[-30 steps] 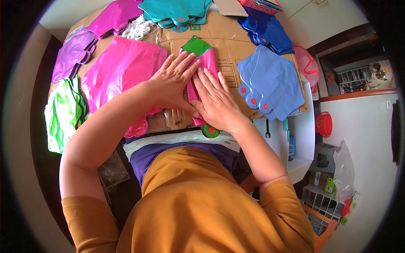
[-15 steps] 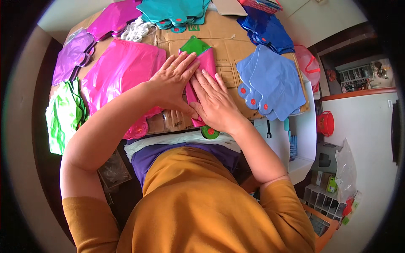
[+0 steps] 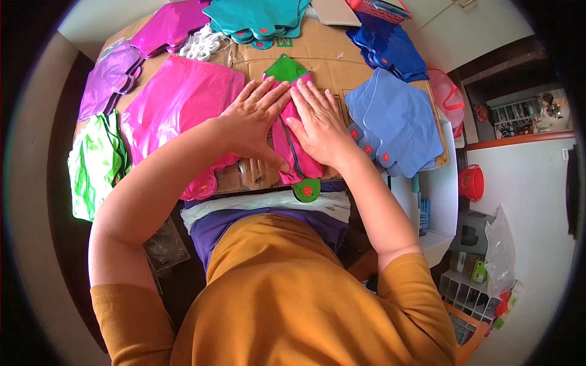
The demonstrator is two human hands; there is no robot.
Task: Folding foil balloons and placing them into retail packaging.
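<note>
In front of me on the cardboard lies a narrow folded foil balloon (image 3: 297,160), pink along its length, with a green pointed top and a rounded green tab carrying a red mark at its near end. A dark line runs down its middle. My left hand (image 3: 255,110) lies flat across its left edge, fingers stretched out and thumb spread down along it. Pressed on its right side is my right hand (image 3: 320,125), also flat with fingers extended. Both sets of fingertips almost meet below the green top. Parts of the balloon are hidden under my hands.
Left are flat balloon stacks in pink (image 3: 174,100), lilac (image 3: 107,76) and bright green (image 3: 97,165). Teal ones (image 3: 256,18) lie at the back; light blue (image 3: 397,116) and dark blue (image 3: 390,49) stacks lie right. White string (image 3: 201,44) sits near the back. A white box (image 3: 439,207) stands beside the table.
My right hand has slid away from me and slightly right, uncovering more of the balloon's near end and its dark line. My left hand stays nearly in place.
</note>
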